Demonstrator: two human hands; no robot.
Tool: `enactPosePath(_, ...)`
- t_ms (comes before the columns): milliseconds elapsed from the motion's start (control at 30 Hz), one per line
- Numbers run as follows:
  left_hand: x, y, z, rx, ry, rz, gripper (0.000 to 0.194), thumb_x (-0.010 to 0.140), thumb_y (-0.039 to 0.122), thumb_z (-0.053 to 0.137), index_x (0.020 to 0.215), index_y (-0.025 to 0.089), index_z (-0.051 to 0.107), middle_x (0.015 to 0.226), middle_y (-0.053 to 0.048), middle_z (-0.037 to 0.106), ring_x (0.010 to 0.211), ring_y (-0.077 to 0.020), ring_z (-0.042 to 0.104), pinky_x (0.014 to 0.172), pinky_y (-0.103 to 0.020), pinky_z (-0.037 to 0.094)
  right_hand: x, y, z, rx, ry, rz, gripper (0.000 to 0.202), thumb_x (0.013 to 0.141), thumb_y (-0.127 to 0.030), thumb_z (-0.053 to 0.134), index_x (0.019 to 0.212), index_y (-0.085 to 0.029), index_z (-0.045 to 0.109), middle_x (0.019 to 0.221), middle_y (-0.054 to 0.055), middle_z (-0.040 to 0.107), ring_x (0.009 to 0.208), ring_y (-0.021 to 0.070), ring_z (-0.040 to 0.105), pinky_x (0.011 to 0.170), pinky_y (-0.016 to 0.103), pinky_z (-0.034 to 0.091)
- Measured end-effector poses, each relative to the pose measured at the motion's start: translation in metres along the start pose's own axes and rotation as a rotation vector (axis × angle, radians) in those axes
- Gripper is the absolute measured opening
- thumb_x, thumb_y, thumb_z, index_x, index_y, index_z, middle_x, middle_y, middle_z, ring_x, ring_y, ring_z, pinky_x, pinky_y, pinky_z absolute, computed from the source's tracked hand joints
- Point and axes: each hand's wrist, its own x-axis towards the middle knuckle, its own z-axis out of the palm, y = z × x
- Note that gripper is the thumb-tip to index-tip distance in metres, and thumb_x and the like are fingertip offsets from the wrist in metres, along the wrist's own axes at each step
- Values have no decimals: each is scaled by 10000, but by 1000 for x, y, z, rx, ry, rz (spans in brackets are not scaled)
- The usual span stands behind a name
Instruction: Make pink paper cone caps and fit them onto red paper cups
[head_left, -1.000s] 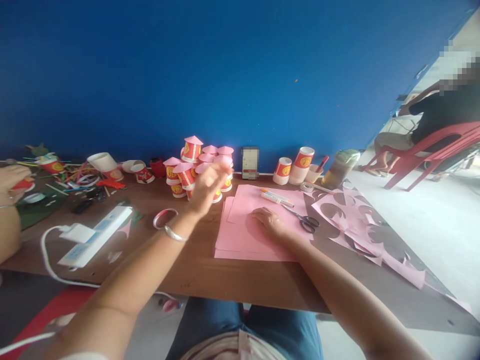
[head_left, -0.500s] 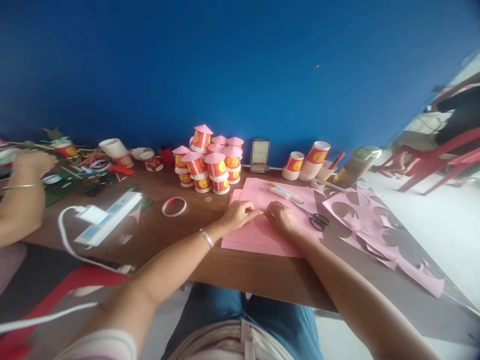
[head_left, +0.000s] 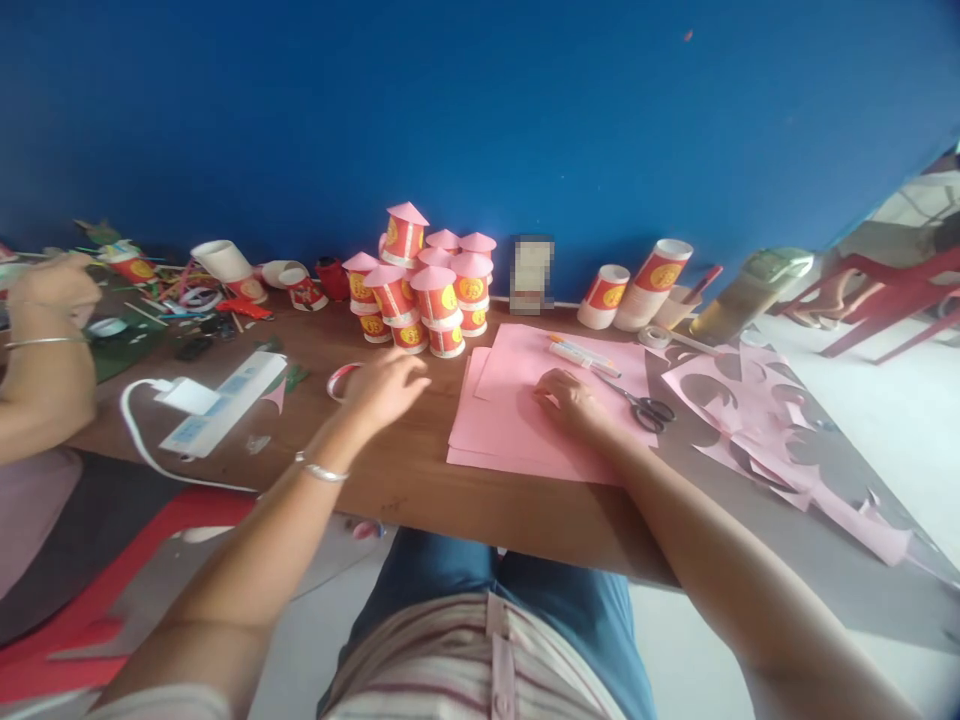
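My left hand hangs over the brown table, fingers loosely stretched and nothing visible in them. It partly covers a red and white ring. On the pink paper sheets rests my right hand, its fingers bent but slightly apart. Black-handled scissors lie beside it on the sheets' right edge. Just beyond that hand are a white glue tube and an orange pen. Behind my left hand stand stacked red paper cups with pink cone tops.
Cut pink scraps spread at the right, near a bottle, a tape roll and more cups. Leftward lie a power strip with a white cable and cluttered craft pieces. A co-worker's arm reaches in at far left.
My left hand has left the pink paper and moved left toward the ring. My right hand stays on the sheets. The view has shifted slightly.
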Motion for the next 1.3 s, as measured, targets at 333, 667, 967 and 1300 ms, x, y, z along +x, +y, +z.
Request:
enactPosePath(333,-57,-69,17,219,-26,-218,250,960,326,445,982,205,663,1137,-152,693,1019,-344,664,842,-432,508,2,-6,-3,-78,-94,54,183,1030,-253,499,985,-167,654,1073,110,716,1008,218,657,878,329,511)
enactPosePath(667,-64,-50,38,108,140,20,202,991,331,436,945,221,600,1032,-128,696,971,-310,647,905,-428,483,-8,-61,-24,-485,-320,-151,313,926,30,425,972,-84,713,939,177,699,887,237,648,662,318,450)
enactPosePath(967,-64,-50,39,82,124,11,197,988,336,439,932,226,592,1049,-128,701,996,-322,651,909,-441,483,-9,-64,-25,-584,-330,-177,377,866,108,380,899,-82,704,807,135,668,765,207,623,602,312,322)
enactPosePath(1300,-65,-49,38,69,116,9,198,993,325,446,952,216,605,1074,-130,701,1017,-313,651,919,-431,479,-7,-61,-20,-616,-328,-131,347,804,138,429,844,-82,695,814,147,698,774,223,660,597,301,344)
